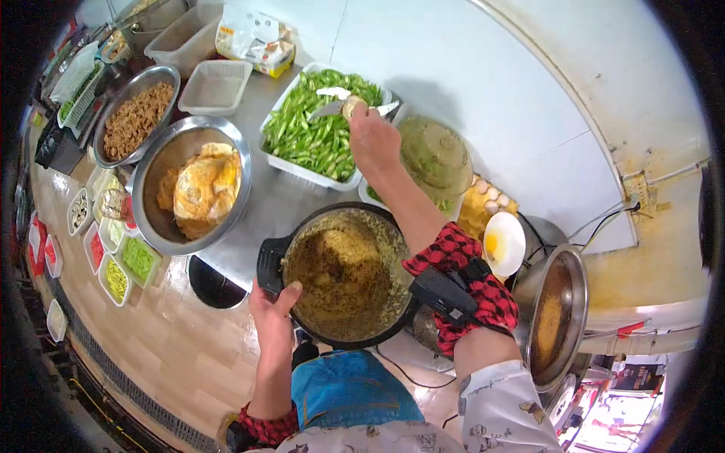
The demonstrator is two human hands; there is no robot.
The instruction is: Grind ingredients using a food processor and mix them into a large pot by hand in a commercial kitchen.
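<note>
My left hand [276, 308] grips the black handle [272, 265] of a food chopper bowl [323, 294], thumb on its rim. Brown-yellow ground paste clings to the inside of that bowl. Held by its pale hub in my right hand [371, 133] is a chopper blade [327, 109] with metal wings to either side. It is over a white plastic basket [308, 180] heaped with sliced green chillies [308, 133]. Just right of my right wrist, a clear domed lid [439, 150] rests on a tub of greenish contents. My right forearm hides part of the tub.
A steel bowl of fried eggs [207, 189] and a bowl of brown crumbled food [139, 122] stand left. Small tubs of cut vegetables [137, 257] sit beyond. At right are a white bowl with raw egg [504, 243], eggs [490, 195], a steel basin [558, 317] and cords.
</note>
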